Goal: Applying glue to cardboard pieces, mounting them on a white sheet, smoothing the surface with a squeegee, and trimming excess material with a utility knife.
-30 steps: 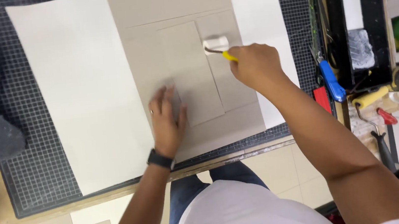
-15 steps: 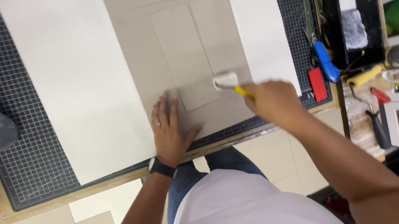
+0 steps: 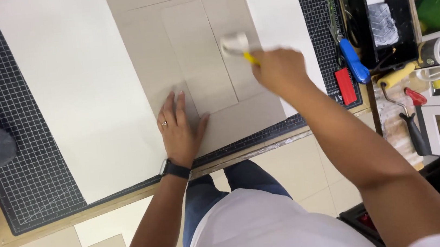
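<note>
Near the cutting mat's [image 3: 35, 181] front edge: left hand [image 3: 179, 127] flat on thin, seemingly bendable greyboard [image 3: 197, 60], right hand [image 3: 277, 68] gripping small roller [image 3: 234, 44] by its handle.

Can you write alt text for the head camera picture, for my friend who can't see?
A right hand rolls a small white roller with a yellow handle over beige card panels, while the flat left hand presses the card onto a black gridded cutting mat.
</note>
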